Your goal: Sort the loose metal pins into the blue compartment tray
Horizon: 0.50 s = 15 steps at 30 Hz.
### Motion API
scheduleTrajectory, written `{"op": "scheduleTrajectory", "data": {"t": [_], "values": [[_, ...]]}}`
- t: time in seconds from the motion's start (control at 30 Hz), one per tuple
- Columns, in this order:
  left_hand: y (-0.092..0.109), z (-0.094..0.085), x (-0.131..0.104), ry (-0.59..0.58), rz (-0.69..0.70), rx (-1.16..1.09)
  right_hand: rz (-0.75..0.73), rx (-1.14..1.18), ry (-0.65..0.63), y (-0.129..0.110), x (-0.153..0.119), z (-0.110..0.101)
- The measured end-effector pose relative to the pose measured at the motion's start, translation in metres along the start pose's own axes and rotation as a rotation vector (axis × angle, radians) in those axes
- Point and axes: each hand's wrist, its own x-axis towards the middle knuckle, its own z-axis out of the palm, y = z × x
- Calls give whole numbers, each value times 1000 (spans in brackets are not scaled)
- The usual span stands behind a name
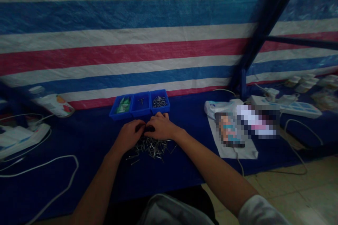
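Observation:
A loose pile of slim, shiny metal pieces, like screws or nails, lies on the blue tabletop. My left hand is at the pile's upper left, its fingers curled in and closed. Right beside it, my right hand reaches over the far side of the pile, fingers bent down and closed. What the fingertips hold, if anything, is too dark and small to make out. Just beyond the hands stands a blue three-compartment tray. Its left compartment holds a green-and-white packet, the middle a few metal pieces, the right many more.
Right of the hands, two pixelated items and a plastic packet lie on a white sheet. Power strips and white cables occupy both sides. A bottle lies back left. Striped sheeting hangs behind.

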Motion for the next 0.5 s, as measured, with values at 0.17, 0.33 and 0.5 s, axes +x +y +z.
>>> {"op": "scheduleTrajectory", "data": {"t": [0.17,0.33,0.5], "values": [[-2,0,0,30,1,4,-11,-20,-31,-3,0,3],[-1,0,0,24,14,1,0,-34,-5,-9,1,5],[-1,0,0,24,4,-20,26,-51,36,-14,2,10]]}}
